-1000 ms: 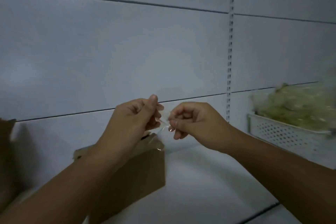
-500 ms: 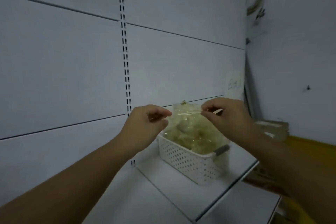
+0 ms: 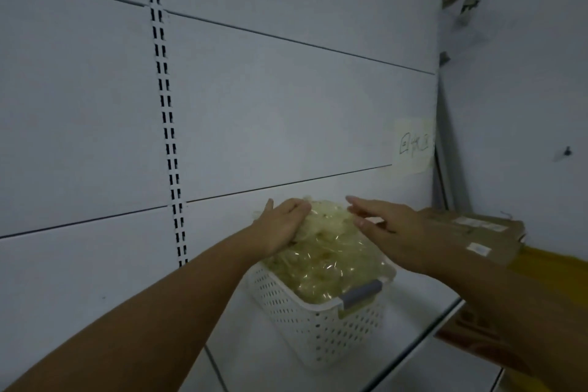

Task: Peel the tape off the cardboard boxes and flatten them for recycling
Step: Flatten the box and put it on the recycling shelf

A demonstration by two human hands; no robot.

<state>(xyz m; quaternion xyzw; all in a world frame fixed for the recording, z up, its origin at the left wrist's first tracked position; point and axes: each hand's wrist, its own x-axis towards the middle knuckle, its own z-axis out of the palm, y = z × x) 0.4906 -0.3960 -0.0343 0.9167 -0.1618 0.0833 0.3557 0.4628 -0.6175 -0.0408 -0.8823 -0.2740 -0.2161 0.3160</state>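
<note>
A white perforated basket (image 3: 318,328) stands on the white shelf, heaped with crumpled clear tape (image 3: 331,261). My left hand (image 3: 283,226) lies on the left side of the heap with straight fingers pressing on it. My right hand (image 3: 388,226) hovers over the right side of the heap, fingers stretched out and flat. Neither hand grips anything. Flattened cardboard (image 3: 477,235) with white labels lies behind my right forearm at the right.
The white shelf surface (image 3: 413,305) ends at an edge on the right. A slotted upright (image 3: 165,105) runs down the white back panel. A paper note (image 3: 413,146) is stuck on the wall. Yellow and orange surfaces (image 3: 547,267) lie lower right.
My view swung right from a brown box to the basket. The strip of tape I pinched between both hands has been let go onto the heap, and both hands have flattened over it.
</note>
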